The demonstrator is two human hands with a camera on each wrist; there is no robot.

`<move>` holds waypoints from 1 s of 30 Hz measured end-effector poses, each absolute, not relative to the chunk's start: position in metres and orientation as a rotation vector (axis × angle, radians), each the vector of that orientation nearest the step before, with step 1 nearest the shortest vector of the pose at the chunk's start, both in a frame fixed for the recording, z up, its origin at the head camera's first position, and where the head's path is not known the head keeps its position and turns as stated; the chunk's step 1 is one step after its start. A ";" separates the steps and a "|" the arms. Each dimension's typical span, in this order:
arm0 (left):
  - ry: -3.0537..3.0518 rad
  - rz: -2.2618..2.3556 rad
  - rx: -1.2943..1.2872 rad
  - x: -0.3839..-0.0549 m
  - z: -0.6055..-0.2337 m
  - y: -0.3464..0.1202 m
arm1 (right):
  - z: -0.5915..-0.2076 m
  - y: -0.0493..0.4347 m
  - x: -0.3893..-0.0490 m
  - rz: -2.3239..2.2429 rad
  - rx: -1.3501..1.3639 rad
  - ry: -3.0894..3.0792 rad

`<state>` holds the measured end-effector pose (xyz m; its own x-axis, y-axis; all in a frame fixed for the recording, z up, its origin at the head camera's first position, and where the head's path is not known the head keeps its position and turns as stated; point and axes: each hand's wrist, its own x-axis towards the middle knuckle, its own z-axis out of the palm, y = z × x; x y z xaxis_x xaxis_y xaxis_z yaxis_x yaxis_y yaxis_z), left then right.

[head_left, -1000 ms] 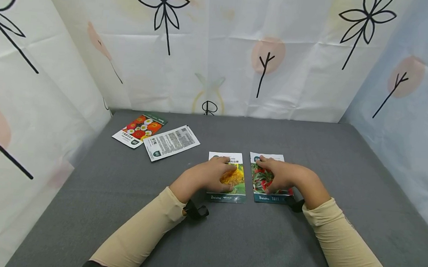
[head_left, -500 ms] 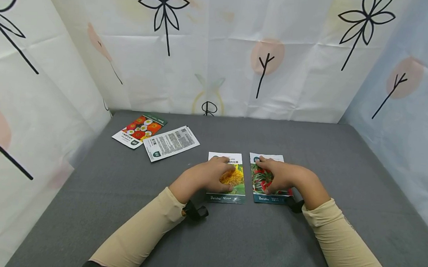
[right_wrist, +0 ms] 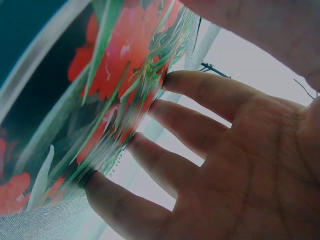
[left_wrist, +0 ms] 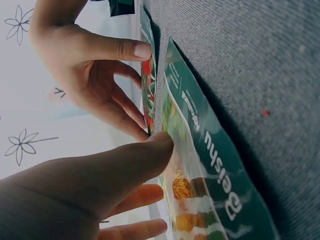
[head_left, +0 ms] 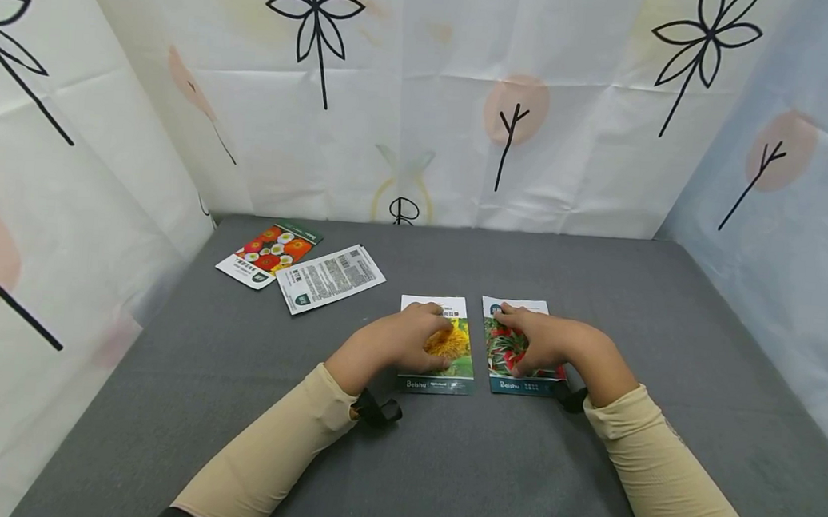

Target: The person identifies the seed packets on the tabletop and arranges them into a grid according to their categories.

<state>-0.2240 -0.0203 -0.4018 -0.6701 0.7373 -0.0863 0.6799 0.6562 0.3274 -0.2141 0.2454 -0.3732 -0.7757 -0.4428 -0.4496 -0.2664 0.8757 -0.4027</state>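
My left hand (head_left: pixel 408 340) rests its fingertips and thumb on a seed packet with yellow flowers (head_left: pixel 460 367), which lies flat on the grey table. In the left wrist view, the thumb touches this packet's (left_wrist: pixel 220 165) face near its green "Beishu" band. To the right, a seed packet with red flowers (head_left: pixel 505 345) lies under my right hand (head_left: pixel 548 342). The right wrist view has the right hand's fingers (right_wrist: pixel 200 120) spread, their tips touching the red-flower packet (right_wrist: pixel 115 55). A narrow strip of table separates both packets. The hands partly cover the printed pictures.
At the back left lie two more packets: one with orange and white flowers (head_left: pixel 273 253) and one showing its printed text side (head_left: pixel 331 279), which overlaps it. White patterned cloth (head_left: pixel 438 116) hangs behind and along both sides of the grey table (head_left: pixel 485 480).
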 end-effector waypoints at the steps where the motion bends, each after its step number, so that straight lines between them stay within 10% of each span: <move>1: 2.663 0.409 1.162 -0.224 -0.401 -0.020 | -0.373 0.245 -0.214 -0.430 -0.513 2.496; 30: 2.645 0.562 1.098 -0.228 -0.385 -0.033 | -0.373 0.246 -0.214 -0.435 -0.508 2.491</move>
<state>-0.2280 -0.0330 -0.3854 -0.6956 0.7162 -0.0570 0.6312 0.6471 0.4276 -0.2141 0.2457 -0.3735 -0.7747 -0.4408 -0.4533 -0.2609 0.8759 -0.4058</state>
